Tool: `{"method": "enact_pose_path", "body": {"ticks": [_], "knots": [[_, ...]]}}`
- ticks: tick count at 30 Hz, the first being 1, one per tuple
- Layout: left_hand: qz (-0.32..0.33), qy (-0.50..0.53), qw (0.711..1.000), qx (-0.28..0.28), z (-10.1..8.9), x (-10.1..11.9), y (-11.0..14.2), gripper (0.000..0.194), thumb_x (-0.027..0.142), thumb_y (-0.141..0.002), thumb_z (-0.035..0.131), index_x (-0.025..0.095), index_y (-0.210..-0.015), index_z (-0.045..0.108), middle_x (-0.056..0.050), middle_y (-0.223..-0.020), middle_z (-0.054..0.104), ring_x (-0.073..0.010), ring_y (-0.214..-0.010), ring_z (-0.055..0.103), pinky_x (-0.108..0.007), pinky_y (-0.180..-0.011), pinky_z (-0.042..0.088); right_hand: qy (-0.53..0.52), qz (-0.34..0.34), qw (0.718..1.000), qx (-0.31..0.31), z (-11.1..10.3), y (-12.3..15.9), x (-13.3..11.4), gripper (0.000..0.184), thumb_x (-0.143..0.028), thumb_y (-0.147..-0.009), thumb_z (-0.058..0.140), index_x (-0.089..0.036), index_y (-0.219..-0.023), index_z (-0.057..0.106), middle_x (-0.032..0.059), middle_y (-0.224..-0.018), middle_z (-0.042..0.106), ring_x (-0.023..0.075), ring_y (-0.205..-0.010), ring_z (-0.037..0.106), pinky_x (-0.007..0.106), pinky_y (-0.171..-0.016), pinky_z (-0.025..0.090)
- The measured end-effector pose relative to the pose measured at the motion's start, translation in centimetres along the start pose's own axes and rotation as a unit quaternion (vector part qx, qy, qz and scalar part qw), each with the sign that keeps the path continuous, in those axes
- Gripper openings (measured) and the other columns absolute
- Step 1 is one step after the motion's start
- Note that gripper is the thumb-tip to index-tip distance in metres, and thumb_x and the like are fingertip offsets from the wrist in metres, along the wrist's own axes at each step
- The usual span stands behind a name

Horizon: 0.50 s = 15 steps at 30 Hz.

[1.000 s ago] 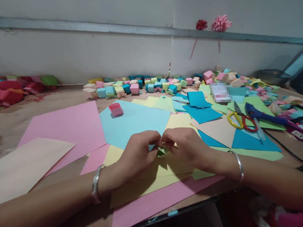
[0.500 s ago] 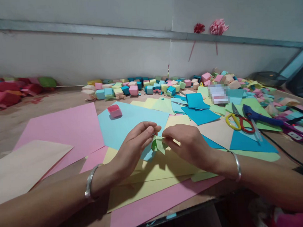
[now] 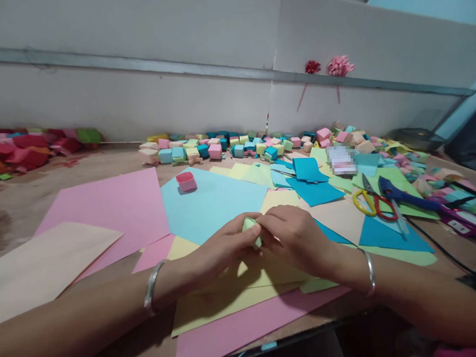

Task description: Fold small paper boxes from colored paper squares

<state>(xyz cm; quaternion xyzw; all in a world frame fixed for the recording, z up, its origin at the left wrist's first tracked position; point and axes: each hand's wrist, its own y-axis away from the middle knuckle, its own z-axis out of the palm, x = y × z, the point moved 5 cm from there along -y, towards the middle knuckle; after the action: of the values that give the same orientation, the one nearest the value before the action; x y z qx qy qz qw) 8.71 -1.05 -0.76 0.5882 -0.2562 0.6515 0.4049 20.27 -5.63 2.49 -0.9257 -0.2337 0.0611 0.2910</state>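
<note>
My left hand (image 3: 220,249) and my right hand (image 3: 298,233) meet over the yellow sheets (image 3: 234,288) near the table's front edge. Between their fingertips they pinch a small folded piece of light green paper (image 3: 250,226); most of it is hidden by the fingers. Both wrists wear a silver bangle. A pink paper box (image 3: 186,181) stands alone on the light blue sheet (image 3: 211,203) beyond my hands.
Large pink (image 3: 110,204) and beige (image 3: 41,263) sheets lie at the left. Scissors with yellow and red handles (image 3: 369,200) and a blue glue gun (image 3: 406,196) rest at the right on cut paper. Several small coloured paper boxes (image 3: 229,145) line the wall.
The loosely held green paper has been closed into a compact fold between both hands. My left fingers, spread half a second ago, now curl onto it. The camera has tilted slightly.
</note>
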Motion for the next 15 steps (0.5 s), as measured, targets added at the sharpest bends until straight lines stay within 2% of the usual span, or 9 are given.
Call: {"method": "enact_pose_path", "body": {"ticks": [2, 4, 7, 11, 15], "knots": [[-0.003, -0.041, 0.999, -0.013, 0.3, 0.3, 0.3, 0.037, 0.037, -0.085, 0.063, 0.020, -0.117, 0.053, -0.002, -0.085, 0.060, -0.0154, -0.078, 0.057, -0.028, -0.070, 0.047, 0.037, -0.012, 0.999, 0.031, -0.5, 0.0, -0.3, 0.022, -0.013, -0.085, 0.047, -0.017, -0.066, 0.058, 0.0031, -0.061, 0.056, 0.0153, -0.060, 0.045, 0.031, -0.056, 0.026], [-0.007, -0.069, 0.998, -0.013, 0.5, 0.6, 0.5, 0.044, 0.027, -0.081, 0.066, 0.021, -0.121, 0.048, 0.000, -0.082, 0.058, -0.0149, -0.076, 0.056, -0.028, -0.068, 0.047, 0.073, -0.023, 0.995, 0.056, -0.8, 0.0, -0.6, 0.023, -0.008, -0.082, 0.046, -0.018, -0.063, 0.056, 0.0025, -0.059, 0.053, 0.0154, -0.058, 0.043, 0.032, -0.056, 0.024], [-0.001, -0.086, 0.996, 0.011, 0.6, 0.9, 0.5, 0.040, 0.020, -0.078, 0.063, 0.020, -0.115, 0.049, 0.002, -0.080, 0.055, -0.0133, -0.073, 0.052, -0.026, -0.065, 0.046, 0.096, -0.039, 0.993, 0.058, -0.7, 0.0, -0.8, 0.023, -0.006, -0.081, 0.046, -0.018, -0.065, 0.056, 0.0025, -0.060, 0.054, 0.0154, -0.058, 0.042, 0.032, -0.056, 0.023], [-0.005, -0.085, 0.996, 0.021, 0.6, 0.8, 0.4, 0.036, 0.015, -0.074, 0.061, 0.019, -0.109, 0.050, 0.002, -0.080, 0.054, -0.0132, -0.072, 0.051, -0.027, -0.066, 0.045, 0.060, -0.026, 0.997, 0.037, 0.1, 0.1, -0.4, 0.021, -0.010, -0.083, 0.046, -0.017, -0.067, 0.057, 0.0008, -0.056, 0.054, 0.0136, -0.054, 0.042, 0.030, -0.054, 0.020], [-0.032, -0.084, 0.996, 0.014, 0.7, 0.4, 0.4, 0.031, 0.012, -0.071, 0.059, 0.017, -0.100, 0.051, 0.001, -0.080, 0.056, -0.0147, -0.076, 0.053, -0.028, -0.068, 0.044, 0.037, -0.016, 0.997, 0.068, 0.1, 0.3, -0.2, 0.023, -0.009, -0.079, 0.043, -0.018, -0.060, 0.053, -0.0007, -0.050, 0.051, 0.0119, -0.050, 0.040, 0.029, -0.051, 0.018]]}}
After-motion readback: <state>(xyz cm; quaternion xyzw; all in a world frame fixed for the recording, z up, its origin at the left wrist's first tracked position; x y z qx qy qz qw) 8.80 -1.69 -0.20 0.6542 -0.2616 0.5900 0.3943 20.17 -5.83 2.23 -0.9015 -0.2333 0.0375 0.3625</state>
